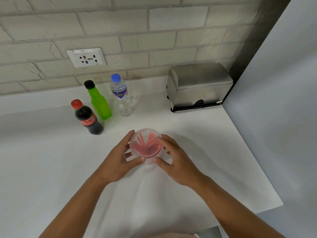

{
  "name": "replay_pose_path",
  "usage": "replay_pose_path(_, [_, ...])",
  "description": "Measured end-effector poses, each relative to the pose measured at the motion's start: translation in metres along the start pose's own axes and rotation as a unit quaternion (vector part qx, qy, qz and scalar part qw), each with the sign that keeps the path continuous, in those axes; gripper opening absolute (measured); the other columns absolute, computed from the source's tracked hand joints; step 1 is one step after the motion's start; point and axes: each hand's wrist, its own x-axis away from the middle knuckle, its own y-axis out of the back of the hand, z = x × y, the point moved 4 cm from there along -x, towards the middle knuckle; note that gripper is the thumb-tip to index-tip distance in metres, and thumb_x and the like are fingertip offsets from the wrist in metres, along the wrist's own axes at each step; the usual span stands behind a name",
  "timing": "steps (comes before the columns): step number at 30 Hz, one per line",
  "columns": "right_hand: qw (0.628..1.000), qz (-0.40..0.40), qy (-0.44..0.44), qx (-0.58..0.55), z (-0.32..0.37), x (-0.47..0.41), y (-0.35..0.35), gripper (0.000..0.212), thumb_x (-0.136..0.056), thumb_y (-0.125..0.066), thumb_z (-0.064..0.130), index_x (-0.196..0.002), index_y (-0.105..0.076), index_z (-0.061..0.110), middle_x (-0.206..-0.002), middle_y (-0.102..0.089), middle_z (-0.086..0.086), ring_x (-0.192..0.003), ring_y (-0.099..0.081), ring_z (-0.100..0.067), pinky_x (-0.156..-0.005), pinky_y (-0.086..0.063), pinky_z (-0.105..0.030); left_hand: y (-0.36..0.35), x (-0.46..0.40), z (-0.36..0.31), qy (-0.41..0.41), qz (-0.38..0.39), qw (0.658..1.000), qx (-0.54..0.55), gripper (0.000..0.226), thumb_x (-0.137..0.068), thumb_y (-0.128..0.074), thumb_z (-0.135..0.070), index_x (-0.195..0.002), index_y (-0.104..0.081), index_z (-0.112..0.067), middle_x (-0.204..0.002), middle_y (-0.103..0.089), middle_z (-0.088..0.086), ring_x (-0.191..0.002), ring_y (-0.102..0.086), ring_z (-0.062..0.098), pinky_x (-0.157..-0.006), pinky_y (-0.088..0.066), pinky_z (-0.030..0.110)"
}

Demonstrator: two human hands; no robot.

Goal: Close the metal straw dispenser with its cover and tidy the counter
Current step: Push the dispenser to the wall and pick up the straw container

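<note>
A round clear plastic container (146,145) with several red straws inside stands on the white counter (51,160) in the middle of the view. My left hand (120,162) grips its left side and my right hand (178,160) grips its right side, thumbs on the near rim. The metal straw dispenser (199,86) stands at the back right corner with its cover down on top.
Three bottles stand at the back left of the container: a cola bottle (87,117), a green bottle (99,102) and a water bottle (122,97). A wall socket (86,57) sits in the brick wall. A grey panel (274,100) bounds the counter's right edge.
</note>
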Motion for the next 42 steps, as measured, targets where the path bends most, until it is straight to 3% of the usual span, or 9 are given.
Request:
replay_pose_path(3, [0.999, -0.033, -0.006, 0.012, -0.005, 0.001, 0.007, 0.066, -0.100, -0.063, 0.039, -0.159, -0.035, 0.028, -0.168, -0.026, 0.011, -0.154, -0.025, -0.005, -0.121, -0.037, -0.037, -0.015, -0.009, -0.005, -0.001, -0.025, 1.000, 0.019, 0.102, -0.077, -0.082, -0.045, -0.162, -0.024, -0.033, -0.146, -0.049, -0.031, -0.132, -0.051, -0.012, -0.096, -0.047, 0.005])
replay_pose_path(6, [0.997, -0.069, 0.001, 0.043, -0.007, -0.003, 0.011, 0.067, -0.102, -0.061, 0.037, -0.160, -0.032, 0.026, -0.171, -0.020, 0.011, -0.155, -0.017, 0.002, -0.121, -0.025, -0.015, -0.025, -0.019, -0.010, -0.006, -0.034, 0.999, 0.025, 0.087, -0.083, -0.079, -0.040, -0.151, -0.025, -0.049, -0.132, -0.050, -0.051, -0.125, -0.051, -0.021, -0.092, -0.046, 0.002])
replay_pose_path(9, [0.994, -0.083, 0.006, 0.065, -0.009, -0.011, 0.014, 0.066, -0.104, -0.059, 0.035, -0.162, -0.031, 0.020, -0.173, -0.017, 0.008, -0.154, -0.016, 0.001, -0.112, -0.012, 0.002, -0.030, -0.030, -0.013, -0.012, -0.050, 0.998, 0.020, 0.088, -0.093, -0.073, -0.030, -0.161, -0.018, -0.037, -0.150, -0.046, -0.029, -0.134, -0.050, -0.010, -0.103, -0.051, 0.018])
replay_pose_path(12, [0.993, -0.096, 0.017, 0.073, -0.009, -0.021, 0.020, 0.064, -0.105, -0.059, 0.033, -0.161, -0.034, 0.014, -0.172, -0.022, 0.002, -0.156, -0.021, -0.008, -0.115, -0.015, -0.004, -0.030, -0.040, -0.014, -0.026, -0.046, 0.998, 0.017, 0.078, -0.101, -0.063, -0.026, -0.162, -0.014, -0.034, -0.162, -0.039, -0.012, -0.146, -0.042, 0.003, -0.111, -0.049, 0.030])
replay_pose_path(17, [0.993, -0.095, 0.022, 0.063, -0.015, -0.044, 0.032, 0.063, -0.103, -0.063, 0.030, -0.159, -0.039, 0.013, -0.170, -0.028, 0.001, -0.156, -0.027, -0.010, -0.118, -0.019, -0.008, -0.023, -0.061, -0.010, -0.024, -0.052, 0.998, 0.005, 0.074, -0.108, -0.053, -0.018, -0.166, -0.008, -0.019, -0.166, -0.025, -0.011, -0.148, -0.034, -0.001, -0.098, -0.037, -0.001])
replay_pose_path(23, [0.994, -0.100, 0.022, 0.023, -0.015, -0.075, 0.042, 0.061, -0.102, -0.065, 0.029, -0.157, -0.043, 0.013, -0.169, -0.032, 0.000, -0.155, -0.031, -0.013, -0.123, -0.033, -0.036, -0.013, -0.093, -0.011, -0.027, -0.068, 0.997, 0.005, 0.074, -0.108, -0.053, -0.017, -0.166, -0.008, -0.013, -0.172, -0.023, 0.002, -0.157, -0.025, 0.015, -0.098, -0.034, -0.004])
replay_pose_path(33, [0.993, -0.111, 0.032, -0.013, -0.021, -0.110, 0.049, 0.058, -0.103, -0.064, 0.025, -0.156, -0.045, 0.012, -0.167, -0.036, -0.001, -0.153, -0.035, -0.018, -0.117, -0.043, -0.046, -0.001, -0.128, -0.016, -0.022, -0.077, 0.997, -0.011, 0.070, -0.110, -0.049, -0.018, -0.166, -0.008, -0.010, -0.171, -0.024, 0.002, -0.157, -0.026, 0.016, -0.128, -0.021, 0.035])
replay_pose_path(38, [0.991, -0.130, 0.027, -0.018, -0.025, -0.127, 0.053, 0.059, -0.100, -0.068, 0.022, -0.154, -0.048, 0.012, -0.166, -0.037, -0.005, -0.155, -0.030, -0.017, -0.118, -0.041, -0.049, 0.001, -0.144, -0.018, -0.012, -0.088, 0.996, 0.015, 0.067, -0.112, -0.046, -0.016, -0.166, -0.008, -0.012, -0.171, -0.023, 0.002, -0.154, -0.023, 0.009, -0.124, -0.019, 0.026])
replay_pose_path(42, [0.989, -0.131, 0.062, -0.003, -0.021, -0.140, 0.057, 0.054, -0.099, -0.067, 0.020, -0.151, -0.053, 0.017, -0.160, -0.048, -0.003, -0.143, -0.050, -0.024, -0.109, -0.050, -0.049, 0.002, -0.155, -0.020, -0.005, -0.100, 0.994, 0.032, 0.065, -0.112, -0.044, -0.013, -0.166, -0.008, -0.012, -0.171, -0.025, 0.004, -0.155, -0.025, 0.014, -0.124, -0.021, 0.025])
